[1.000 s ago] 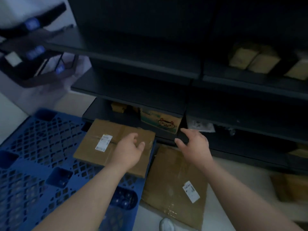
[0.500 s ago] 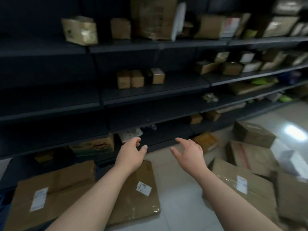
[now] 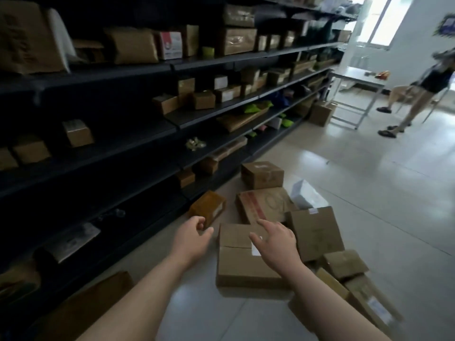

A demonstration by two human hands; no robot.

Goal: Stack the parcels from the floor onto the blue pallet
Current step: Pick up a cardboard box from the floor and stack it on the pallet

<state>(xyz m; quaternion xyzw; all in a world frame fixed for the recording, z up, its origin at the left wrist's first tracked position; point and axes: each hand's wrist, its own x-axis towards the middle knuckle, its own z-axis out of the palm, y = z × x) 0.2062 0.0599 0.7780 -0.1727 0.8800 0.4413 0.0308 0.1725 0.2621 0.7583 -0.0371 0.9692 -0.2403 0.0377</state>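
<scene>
Cardboard parcel [image 3: 236,264] on floor [image 3: 369,193], near centre | left hand [image 3: 190,238] beside it, right hand [image 3: 275,244] over it | 2 hands apart, empty

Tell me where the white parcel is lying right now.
In the head view, the white rectangular parcel lies on the floor right of centre, beside the flat red-printed cardboard box and just behind the tall brown cardboard box.
</scene>
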